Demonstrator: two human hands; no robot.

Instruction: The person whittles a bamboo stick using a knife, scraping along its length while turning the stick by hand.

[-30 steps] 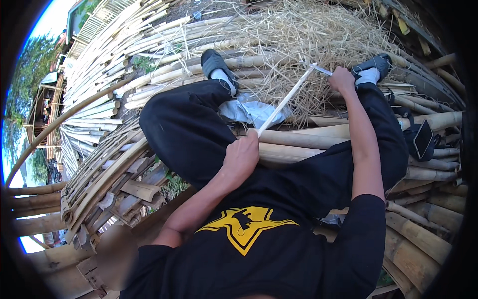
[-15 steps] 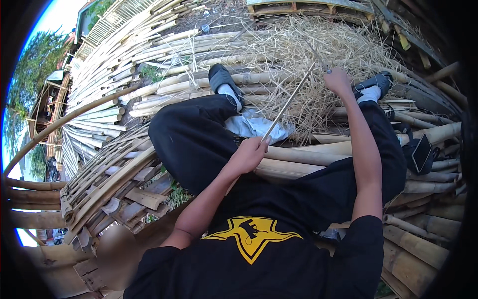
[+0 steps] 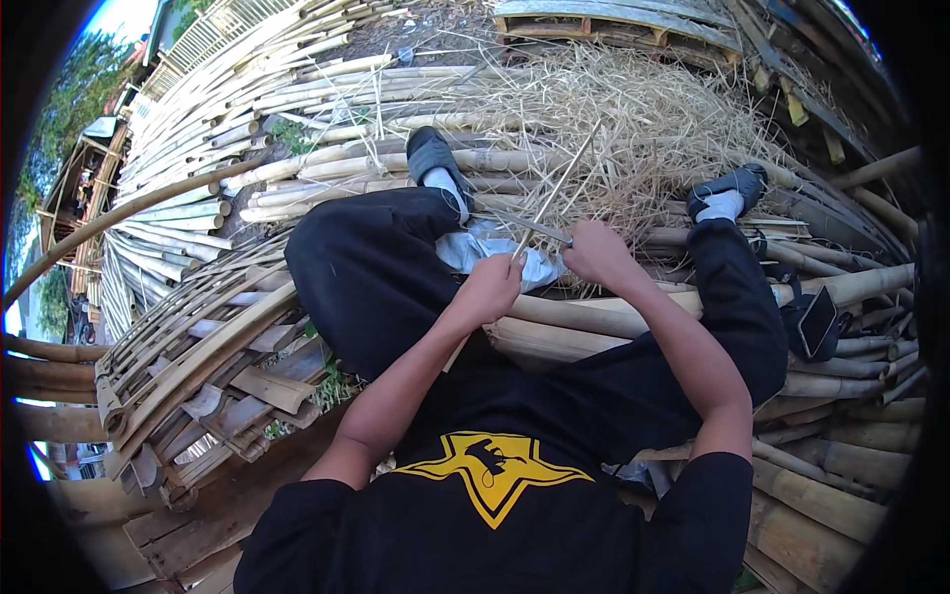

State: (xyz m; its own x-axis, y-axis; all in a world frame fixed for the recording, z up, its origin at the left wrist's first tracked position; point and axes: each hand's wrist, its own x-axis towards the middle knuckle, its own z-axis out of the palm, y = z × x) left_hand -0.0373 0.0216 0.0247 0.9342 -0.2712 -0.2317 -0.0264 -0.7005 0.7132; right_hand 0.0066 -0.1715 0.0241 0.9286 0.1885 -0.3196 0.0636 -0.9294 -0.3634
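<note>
Two firm grips: left hand (image 3: 492, 287) holds strip (image 3: 569, 178), likely steadying it; right hand (image 3: 596, 252) clasps knife (image 3: 549, 233), blade crossing strip, contact hard to tell.

Open-air bamboo-working yard (image 3: 435, 42) around me: stacked bamboo poles (image 3: 346, 100), a heap of pale shavings (image 3: 653, 109), a wooden pallet (image 3: 618, 14) at its far edge, trees (image 3: 64, 114) beneath daylight sky (image 3: 125, 15).

Strip (image 3: 561, 186) pale tan; knife (image 3: 550, 233) apparently grey; shirt (image 3: 584, 535) black, emblem (image 3: 492, 483) yellow.
</note>
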